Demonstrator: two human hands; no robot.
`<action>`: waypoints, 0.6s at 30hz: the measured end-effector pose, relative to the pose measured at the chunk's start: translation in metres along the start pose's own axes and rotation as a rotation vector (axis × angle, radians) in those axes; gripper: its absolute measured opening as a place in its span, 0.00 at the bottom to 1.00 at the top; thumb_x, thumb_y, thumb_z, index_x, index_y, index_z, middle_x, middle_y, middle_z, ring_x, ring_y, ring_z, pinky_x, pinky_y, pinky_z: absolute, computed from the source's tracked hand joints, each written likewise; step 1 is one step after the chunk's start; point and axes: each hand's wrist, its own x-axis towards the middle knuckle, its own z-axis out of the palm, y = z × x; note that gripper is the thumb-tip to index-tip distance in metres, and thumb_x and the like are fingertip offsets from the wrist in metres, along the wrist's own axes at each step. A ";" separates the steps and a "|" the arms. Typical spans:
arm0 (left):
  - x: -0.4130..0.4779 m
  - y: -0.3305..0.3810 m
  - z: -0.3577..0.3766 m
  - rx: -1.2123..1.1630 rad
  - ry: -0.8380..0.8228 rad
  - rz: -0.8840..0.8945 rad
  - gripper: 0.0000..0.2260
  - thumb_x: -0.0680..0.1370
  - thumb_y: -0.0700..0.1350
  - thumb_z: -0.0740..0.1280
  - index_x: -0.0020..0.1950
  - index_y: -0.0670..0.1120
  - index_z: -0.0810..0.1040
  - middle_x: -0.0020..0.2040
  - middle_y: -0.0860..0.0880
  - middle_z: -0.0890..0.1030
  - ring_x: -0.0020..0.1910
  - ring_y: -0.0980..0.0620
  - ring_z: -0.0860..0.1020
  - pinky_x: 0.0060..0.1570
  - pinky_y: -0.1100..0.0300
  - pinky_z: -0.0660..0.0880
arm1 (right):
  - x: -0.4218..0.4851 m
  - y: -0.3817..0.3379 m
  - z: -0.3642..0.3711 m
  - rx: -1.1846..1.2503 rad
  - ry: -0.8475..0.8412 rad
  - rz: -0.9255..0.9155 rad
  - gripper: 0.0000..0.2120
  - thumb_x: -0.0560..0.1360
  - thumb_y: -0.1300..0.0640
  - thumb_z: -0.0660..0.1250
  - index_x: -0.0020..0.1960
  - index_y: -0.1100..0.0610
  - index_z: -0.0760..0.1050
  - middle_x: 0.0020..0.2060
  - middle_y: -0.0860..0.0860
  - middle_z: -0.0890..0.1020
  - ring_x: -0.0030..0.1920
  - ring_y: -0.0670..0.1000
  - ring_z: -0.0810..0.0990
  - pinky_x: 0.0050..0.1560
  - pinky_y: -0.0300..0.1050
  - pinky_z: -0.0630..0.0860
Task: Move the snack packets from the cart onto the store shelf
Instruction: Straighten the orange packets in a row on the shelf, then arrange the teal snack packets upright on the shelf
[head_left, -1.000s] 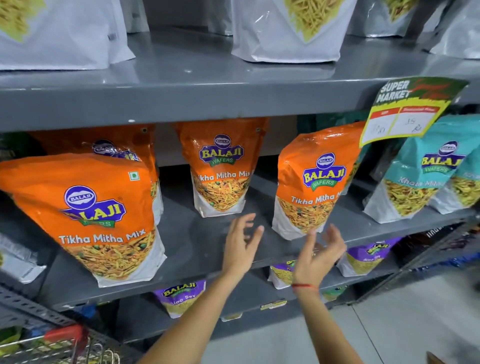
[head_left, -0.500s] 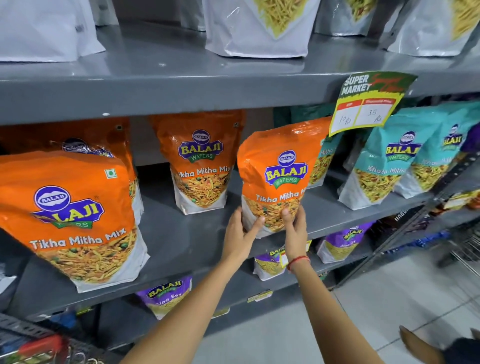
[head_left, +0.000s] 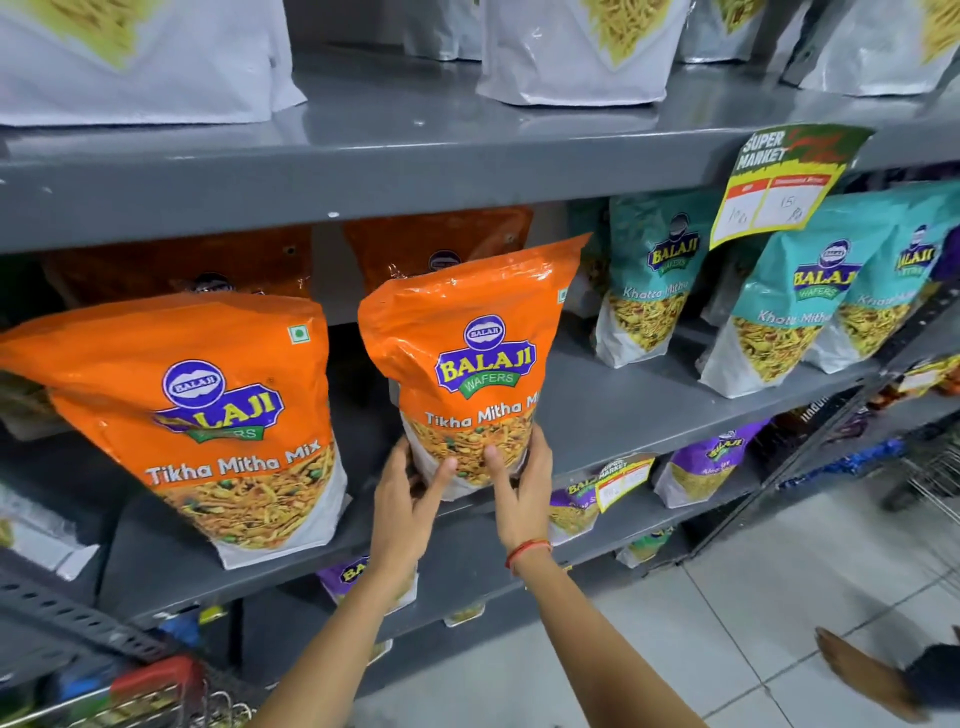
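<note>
We grip the orange Tikha Mitha packet (head_left: 470, 364) by its lower corners, left hand (head_left: 410, 499) and right hand (head_left: 519, 493) fingers closed on it, upright at the grey shelf (head_left: 623, 410) front edge, beside another orange packet (head_left: 208, 421).

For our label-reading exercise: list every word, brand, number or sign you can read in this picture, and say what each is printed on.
"BALAJI WAFERS", "Tikha Mitha Mix": orange packet held by left hand and right hand.
Same: orange packet on the left.
"BALAJI WAFERS", "Khatta Mitha": teal packets.
"SUPER MARKET": price sign; handwritten prices unclear.
Purple packets: blurred.
</note>
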 end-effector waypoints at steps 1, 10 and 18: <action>-0.001 0.001 -0.003 0.005 -0.001 0.003 0.25 0.68 0.65 0.66 0.63 0.64 0.66 0.58 0.62 0.76 0.58 0.57 0.77 0.53 0.62 0.78 | -0.003 -0.001 0.002 -0.013 0.009 0.000 0.41 0.63 0.26 0.61 0.69 0.48 0.61 0.61 0.46 0.70 0.57 0.24 0.66 0.50 0.18 0.67; -0.018 0.004 0.017 -0.064 0.259 -0.006 0.28 0.73 0.56 0.66 0.70 0.50 0.64 0.69 0.47 0.69 0.66 0.51 0.72 0.61 0.56 0.74 | -0.001 0.009 -0.014 -0.058 -0.119 -0.008 0.31 0.70 0.41 0.67 0.68 0.52 0.64 0.63 0.52 0.73 0.63 0.46 0.72 0.64 0.48 0.74; -0.063 0.023 0.132 0.003 0.473 0.128 0.24 0.74 0.53 0.64 0.68 0.48 0.65 0.64 0.49 0.68 0.64 0.55 0.69 0.61 0.49 0.71 | 0.059 0.008 -0.114 0.042 0.026 -0.040 0.20 0.72 0.46 0.66 0.62 0.47 0.69 0.57 0.46 0.76 0.57 0.35 0.74 0.48 0.23 0.71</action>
